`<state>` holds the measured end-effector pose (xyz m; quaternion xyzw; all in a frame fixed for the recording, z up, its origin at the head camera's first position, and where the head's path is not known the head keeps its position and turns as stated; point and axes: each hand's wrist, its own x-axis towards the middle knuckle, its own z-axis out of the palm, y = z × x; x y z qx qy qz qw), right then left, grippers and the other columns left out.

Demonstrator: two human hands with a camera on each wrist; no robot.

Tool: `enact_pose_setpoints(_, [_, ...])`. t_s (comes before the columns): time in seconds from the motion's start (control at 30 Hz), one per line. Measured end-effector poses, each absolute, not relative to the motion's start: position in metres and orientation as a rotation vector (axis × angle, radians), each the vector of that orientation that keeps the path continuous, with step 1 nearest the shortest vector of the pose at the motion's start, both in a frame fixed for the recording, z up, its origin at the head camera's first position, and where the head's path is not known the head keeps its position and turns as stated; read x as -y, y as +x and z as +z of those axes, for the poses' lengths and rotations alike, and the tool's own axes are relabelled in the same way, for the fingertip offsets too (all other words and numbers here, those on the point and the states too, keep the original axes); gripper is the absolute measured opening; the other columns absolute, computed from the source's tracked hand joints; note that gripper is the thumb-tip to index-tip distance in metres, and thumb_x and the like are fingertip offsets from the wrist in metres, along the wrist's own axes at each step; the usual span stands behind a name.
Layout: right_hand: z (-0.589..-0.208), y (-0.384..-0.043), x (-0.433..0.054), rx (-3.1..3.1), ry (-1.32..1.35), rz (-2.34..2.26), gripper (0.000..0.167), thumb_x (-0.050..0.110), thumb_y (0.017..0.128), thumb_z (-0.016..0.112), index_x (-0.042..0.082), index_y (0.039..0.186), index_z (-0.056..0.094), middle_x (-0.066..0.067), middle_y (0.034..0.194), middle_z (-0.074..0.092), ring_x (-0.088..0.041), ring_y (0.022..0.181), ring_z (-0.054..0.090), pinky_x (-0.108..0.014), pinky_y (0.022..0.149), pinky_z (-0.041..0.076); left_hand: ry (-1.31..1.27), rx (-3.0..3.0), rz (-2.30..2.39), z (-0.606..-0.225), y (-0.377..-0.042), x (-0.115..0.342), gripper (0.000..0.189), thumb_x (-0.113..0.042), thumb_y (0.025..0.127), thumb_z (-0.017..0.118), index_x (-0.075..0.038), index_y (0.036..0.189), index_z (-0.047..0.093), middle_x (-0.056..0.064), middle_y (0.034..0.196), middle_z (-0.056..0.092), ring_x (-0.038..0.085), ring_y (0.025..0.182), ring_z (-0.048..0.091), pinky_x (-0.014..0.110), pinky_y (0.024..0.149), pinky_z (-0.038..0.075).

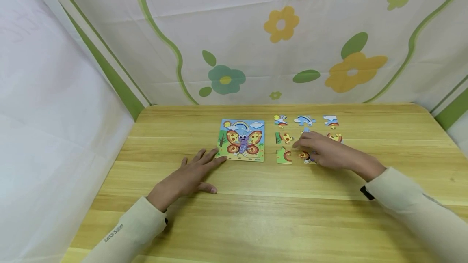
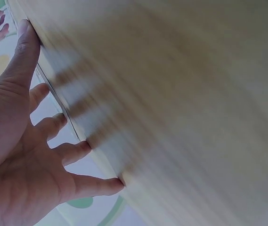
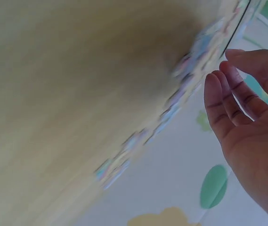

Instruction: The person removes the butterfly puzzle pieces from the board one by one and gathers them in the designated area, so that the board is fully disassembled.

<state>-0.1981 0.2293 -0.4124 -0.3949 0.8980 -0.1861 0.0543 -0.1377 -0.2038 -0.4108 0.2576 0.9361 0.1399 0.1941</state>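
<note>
A square butterfly puzzle board [image 1: 241,140] lies flat on the table. My left hand [image 1: 190,175] is spread, its fingertips on the tabletop and at the board's lower left corner; the left wrist view shows the fingers straight and apart. To the board's right, jigsaw pieces are laid out in rows, among them a green corner piece [image 1: 282,156], a rainbow piece [image 1: 305,120] and a cloud piece [image 1: 330,120]. Over the middle and lower pieces hovers my right hand [image 1: 330,151], partly hiding them. In the right wrist view its fingers are loosely bent, with nothing between them and the thumb.
The wooden table [image 1: 248,218] ends at the back against a white cloth [image 1: 248,48] printed with flowers and leaves. Another white cloth [image 1: 55,133] hangs along the left side. Both forearms, in light sleeves, reach in from the front.
</note>
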Motion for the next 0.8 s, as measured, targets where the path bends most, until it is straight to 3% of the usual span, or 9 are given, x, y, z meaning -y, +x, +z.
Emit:
enact_pose_setpoints(0.43, [-0.404,-0.212,-0.159,-2.614,-1.183,-0.630,0.043,-0.004,0.094,0.068,0.006,0.136,0.067,-0.008,0.134,0.065,-0.030,0.128,0.059,-0.048,0.103,0.053,0.726,-2.634,0.398,-0.410,-0.137,0.202,0.093,-0.047,0.089,0.076,-0.028,0.167,0.030,0.012,0.177,0.015,0.053,0.158,0.017,0.088,0.108,0.023])
enact_pose_setpoints(0.6, [-0.404,-0.217,-0.137,-2.583,-1.179,-0.605,0.047,-0.002,0.094,0.070,0.007,0.140,0.065,-0.013,0.148,0.059,-0.036,0.141,0.052,-0.053,0.115,0.047,0.731,-2.633,0.402,-0.412,-0.138,0.202,0.093,-0.046,0.089,0.077,-0.029,0.167,0.030,0.012,0.177,0.014,0.053,0.158,0.017,0.088,0.107,0.024])
enact_pose_setpoints(0.8, [-0.406,-0.221,-0.118,-2.528,-1.197,-0.625,0.045,-0.003,0.094,0.067,0.007,0.138,0.066,-0.014,0.152,0.056,-0.038,0.146,0.047,-0.055,0.117,0.043,0.737,-2.635,0.389,-0.413,-0.138,0.202,0.092,-0.046,0.089,0.076,-0.028,0.167,0.031,0.012,0.177,0.016,0.054,0.157,0.019,0.088,0.106,0.026])
